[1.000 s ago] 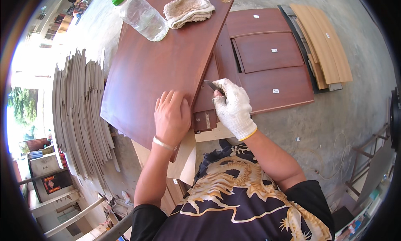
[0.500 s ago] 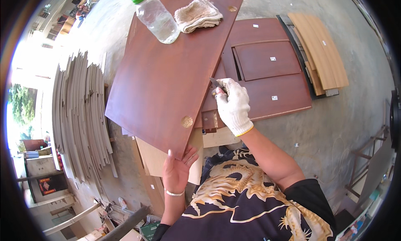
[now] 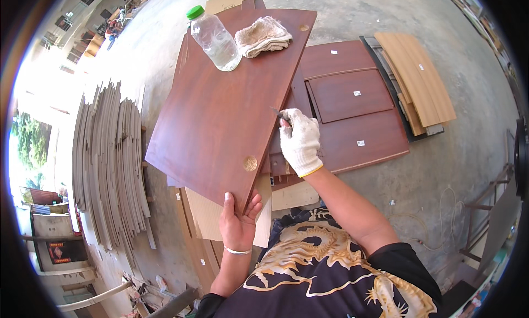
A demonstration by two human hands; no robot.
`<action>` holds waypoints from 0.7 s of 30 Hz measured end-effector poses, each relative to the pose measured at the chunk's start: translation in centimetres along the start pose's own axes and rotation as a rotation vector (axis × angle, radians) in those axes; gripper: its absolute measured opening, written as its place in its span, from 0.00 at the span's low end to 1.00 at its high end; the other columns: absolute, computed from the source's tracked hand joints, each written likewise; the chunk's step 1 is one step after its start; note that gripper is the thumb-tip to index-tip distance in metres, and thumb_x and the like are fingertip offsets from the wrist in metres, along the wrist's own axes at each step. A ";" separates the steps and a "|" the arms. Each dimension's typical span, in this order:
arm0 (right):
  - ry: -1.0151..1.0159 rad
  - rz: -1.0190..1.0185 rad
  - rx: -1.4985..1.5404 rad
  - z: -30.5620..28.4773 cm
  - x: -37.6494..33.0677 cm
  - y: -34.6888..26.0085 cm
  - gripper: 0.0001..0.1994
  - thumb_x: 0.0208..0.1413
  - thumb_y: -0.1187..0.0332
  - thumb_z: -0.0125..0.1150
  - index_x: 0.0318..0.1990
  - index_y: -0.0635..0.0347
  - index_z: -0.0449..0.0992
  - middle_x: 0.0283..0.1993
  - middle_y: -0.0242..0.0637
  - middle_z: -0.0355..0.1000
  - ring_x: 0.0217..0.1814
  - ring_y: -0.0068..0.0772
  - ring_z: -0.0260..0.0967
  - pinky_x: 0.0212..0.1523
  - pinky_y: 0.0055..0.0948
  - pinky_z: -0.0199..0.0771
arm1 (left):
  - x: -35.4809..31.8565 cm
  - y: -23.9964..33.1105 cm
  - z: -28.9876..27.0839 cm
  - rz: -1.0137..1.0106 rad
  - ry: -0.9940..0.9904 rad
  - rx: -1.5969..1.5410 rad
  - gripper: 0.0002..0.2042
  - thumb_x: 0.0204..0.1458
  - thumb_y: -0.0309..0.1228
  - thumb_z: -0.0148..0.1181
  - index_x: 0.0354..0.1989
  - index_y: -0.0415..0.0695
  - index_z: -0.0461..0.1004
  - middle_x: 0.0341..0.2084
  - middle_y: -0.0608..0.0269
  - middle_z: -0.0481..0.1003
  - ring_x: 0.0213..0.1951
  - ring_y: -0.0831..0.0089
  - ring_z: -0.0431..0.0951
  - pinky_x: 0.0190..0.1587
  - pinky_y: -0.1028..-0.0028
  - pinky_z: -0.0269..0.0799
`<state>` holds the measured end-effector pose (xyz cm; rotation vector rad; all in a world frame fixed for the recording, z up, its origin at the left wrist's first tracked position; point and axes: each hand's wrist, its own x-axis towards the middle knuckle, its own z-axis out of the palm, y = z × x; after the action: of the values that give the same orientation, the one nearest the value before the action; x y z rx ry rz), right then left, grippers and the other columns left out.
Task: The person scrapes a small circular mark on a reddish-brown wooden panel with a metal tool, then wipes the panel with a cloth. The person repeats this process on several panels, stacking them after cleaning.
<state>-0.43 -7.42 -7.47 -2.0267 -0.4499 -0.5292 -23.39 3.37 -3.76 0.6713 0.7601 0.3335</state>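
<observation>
A reddish-brown wooden panel [image 3: 204, 119] lies slanted before me, with a round hole near its close corner. My left hand [image 3: 239, 224], bare with a white band at the wrist, grips that corner, its thumb and fingers on either side. On my right hand [image 3: 300, 141] is a white knit glove; its fingers close round a small dark pointed blade [image 3: 277, 112] at the panel's right edge. Most of the blade's handle is hidden in the glove. Towards the panel's far end stand a clear plastic bottle [image 3: 217, 45] with a green cap and a folded, stained cloth [image 3: 263, 37].
More reddish-brown panels [image 3: 361, 114] with small labels lie to the right, beside a stack of light wood boards [image 3: 419, 78]. Long thin strips [image 3: 107, 169] are piled at the left. Cardboard [image 3: 204, 208] shows beneath the panel. A metal frame [image 3: 487, 208] stands at the right.
My left fingers have closed more around the panel's corner. The blade in my right hand has shifted slightly along the edge. The whole view has tilted, so most things sit lower.
</observation>
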 end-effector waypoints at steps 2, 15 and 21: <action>0.017 -0.016 0.001 0.0 0.1 0.1 0.07 0.58 0.74 0.66 0.42 0.53 0.79 0.30 0.35 0.79 0.33 0.45 0.76 0.44 0.43 0.68 | -0.2 0.2 0.4 -0.006 -0.010 -0.001 0.24 0.75 0.45 0.49 0.63 0.34 0.71 0.50 0.41 0.83 0.47 0.54 0.87 0.51 0.60 0.87; -0.064 -0.358 0.155 -2.4 -1.5 -1.2 0.16 0.47 0.80 0.67 0.44 0.54 0.79 0.30 0.32 0.77 0.33 0.43 0.76 0.42 0.42 0.70 | -0.8 1.1 0.7 -0.042 -0.080 -0.013 0.25 0.75 0.46 0.48 0.63 0.33 0.72 0.50 0.40 0.83 0.44 0.55 0.88 0.49 0.62 0.87; 0.084 -0.198 0.161 -0.8 1.5 0.9 0.15 0.52 0.83 0.65 0.46 0.56 0.80 0.35 0.40 0.81 0.35 0.48 0.77 0.42 0.42 0.73 | -0.8 1.2 0.8 -0.036 -0.086 -0.020 0.25 0.75 0.45 0.49 0.62 0.32 0.72 0.49 0.40 0.83 0.43 0.55 0.88 0.49 0.62 0.86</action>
<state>1.17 -8.39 -6.95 -1.8091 -0.6264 -0.6744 -23.42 3.53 -2.14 0.6482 0.6850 0.2768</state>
